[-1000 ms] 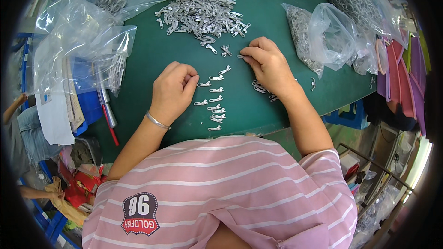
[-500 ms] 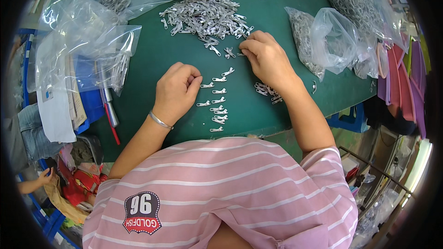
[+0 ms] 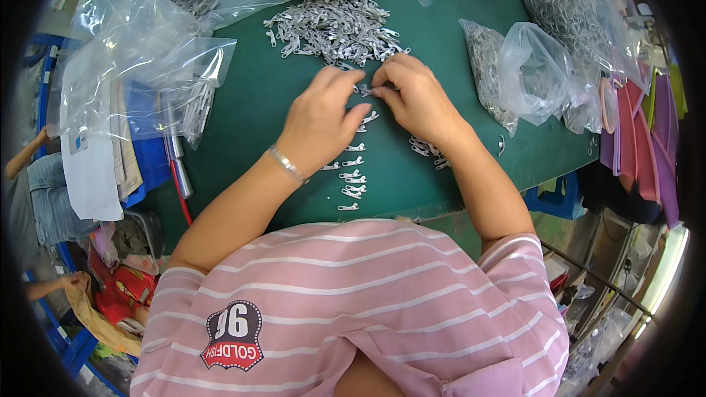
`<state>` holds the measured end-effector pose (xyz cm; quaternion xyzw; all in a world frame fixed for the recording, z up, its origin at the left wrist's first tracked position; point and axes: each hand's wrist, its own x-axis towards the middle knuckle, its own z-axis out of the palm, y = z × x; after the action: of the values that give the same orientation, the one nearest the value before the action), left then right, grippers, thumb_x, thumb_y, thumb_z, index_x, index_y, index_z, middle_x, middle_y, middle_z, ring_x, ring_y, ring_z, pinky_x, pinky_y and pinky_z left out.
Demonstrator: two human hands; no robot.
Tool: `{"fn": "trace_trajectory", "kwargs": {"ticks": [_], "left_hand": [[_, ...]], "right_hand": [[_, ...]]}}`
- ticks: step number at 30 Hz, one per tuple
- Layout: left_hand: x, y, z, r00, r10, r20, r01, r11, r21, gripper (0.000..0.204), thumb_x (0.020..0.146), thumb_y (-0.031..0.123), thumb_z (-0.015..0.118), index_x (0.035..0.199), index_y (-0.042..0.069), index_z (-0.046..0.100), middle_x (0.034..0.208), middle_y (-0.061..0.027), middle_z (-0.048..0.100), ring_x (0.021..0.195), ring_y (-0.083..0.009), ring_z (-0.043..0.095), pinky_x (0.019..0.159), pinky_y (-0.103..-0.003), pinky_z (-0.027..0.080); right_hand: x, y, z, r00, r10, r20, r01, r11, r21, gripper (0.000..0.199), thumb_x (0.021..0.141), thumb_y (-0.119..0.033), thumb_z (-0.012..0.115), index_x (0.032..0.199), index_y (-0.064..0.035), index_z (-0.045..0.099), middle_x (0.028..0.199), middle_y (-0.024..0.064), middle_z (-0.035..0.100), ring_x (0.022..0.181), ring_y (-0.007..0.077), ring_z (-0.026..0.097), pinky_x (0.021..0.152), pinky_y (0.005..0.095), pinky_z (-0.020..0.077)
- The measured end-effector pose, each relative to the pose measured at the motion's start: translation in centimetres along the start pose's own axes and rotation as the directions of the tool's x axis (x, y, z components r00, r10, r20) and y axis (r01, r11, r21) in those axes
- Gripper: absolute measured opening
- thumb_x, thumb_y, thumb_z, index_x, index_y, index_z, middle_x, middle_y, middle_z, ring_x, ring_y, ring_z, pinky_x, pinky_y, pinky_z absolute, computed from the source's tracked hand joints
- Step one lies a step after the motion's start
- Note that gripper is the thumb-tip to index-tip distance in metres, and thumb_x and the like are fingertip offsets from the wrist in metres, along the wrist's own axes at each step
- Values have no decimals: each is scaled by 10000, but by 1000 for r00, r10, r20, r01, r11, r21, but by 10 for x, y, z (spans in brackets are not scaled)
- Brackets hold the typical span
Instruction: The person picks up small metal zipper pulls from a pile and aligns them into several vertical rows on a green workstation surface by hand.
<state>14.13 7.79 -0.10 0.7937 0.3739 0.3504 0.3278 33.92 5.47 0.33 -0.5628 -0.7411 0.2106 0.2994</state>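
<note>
At a dark green table (image 3: pixel 257 117), the left hand (image 3: pixel 320 121) and right hand (image 3: pixel 415 95) meet fingertip to fingertip, pinching one small silver metal zipper pull (image 3: pixel 365 90) between them just below a loose heap of identical silver pulls (image 3: pixel 331 26). A neat column of finished pulls (image 3: pixel 353 169) lies beneath the hands. Good practice here seems a light, steady pinch, keeping the piece close above the table.
</note>
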Motion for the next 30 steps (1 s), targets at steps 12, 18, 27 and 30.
{"fn": "trace_trajectory", "kwargs": {"ticks": [12,18,27,30], "left_hand": [[5,-15,8,999,11,37,-16,989,150,108,853,48,731,948,51,681,912,-113,638,782,-304,664,688,-413,536],[6,-26,9,997,27,72,-43,972,233,101,857,65,724,939,64,667,939,-114,643,816,-350,661,701,-437,543],[9,-23,6,998,17,61,-30,976,215,84,854,76,722,907,65,658,929,-122,631,810,-366,656,690,-448,540],[10,-24,9,999,7,49,-18,978,209,100,846,91,734,895,66,650,899,-128,614,797,-372,648,684,-454,534]], "right_hand": [[-3,5,6,999,-45,-30,44,999,-31,177,807,1,748,979,-11,703,923,143,662,907,361,624,806,444,501],[-6,-4,10,992,-126,-30,120,982,-146,133,780,-113,783,863,-70,689,875,86,642,909,319,624,795,433,465],[8,-19,-9,998,64,4,-64,998,-13,95,804,-67,721,861,-28,656,798,112,692,739,283,677,671,390,528],[37,-24,-49,944,285,168,-330,836,438,186,845,-53,754,1015,11,712,803,48,714,703,113,649,646,289,533]]}}
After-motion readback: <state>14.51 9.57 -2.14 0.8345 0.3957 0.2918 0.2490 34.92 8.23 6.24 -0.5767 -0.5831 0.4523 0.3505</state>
